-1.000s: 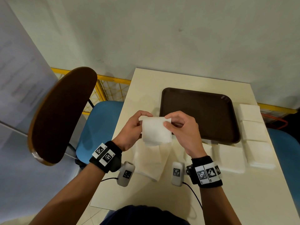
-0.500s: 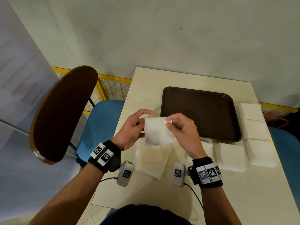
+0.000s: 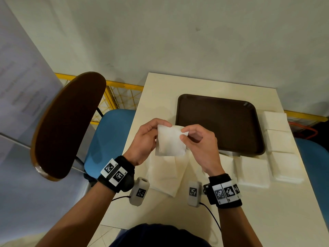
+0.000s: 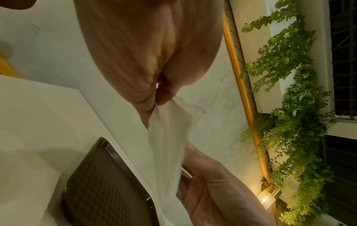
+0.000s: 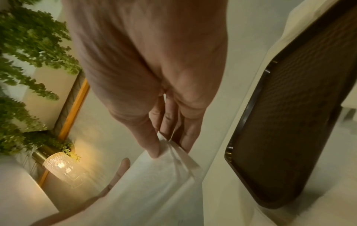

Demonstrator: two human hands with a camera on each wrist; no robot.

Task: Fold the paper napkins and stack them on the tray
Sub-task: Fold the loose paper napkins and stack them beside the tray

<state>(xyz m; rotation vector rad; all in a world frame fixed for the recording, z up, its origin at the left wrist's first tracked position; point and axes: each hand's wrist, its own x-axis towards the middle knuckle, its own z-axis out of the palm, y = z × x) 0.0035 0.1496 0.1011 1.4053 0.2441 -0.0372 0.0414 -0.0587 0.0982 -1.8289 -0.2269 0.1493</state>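
Left hand in a pinching grip on the top left corner of a folded napkin, held above the surface. Right hand pinching its top right corner. Brown tray just beyond, bare. Flat napkins lying right of it.

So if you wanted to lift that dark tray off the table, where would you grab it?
Probably by the tray's raised rim on its near long edge, coming from the person's side. It lies flat on the table with nothing on it, and its lip gives fingers something to hook under. Napkin stacks crowd its right side.
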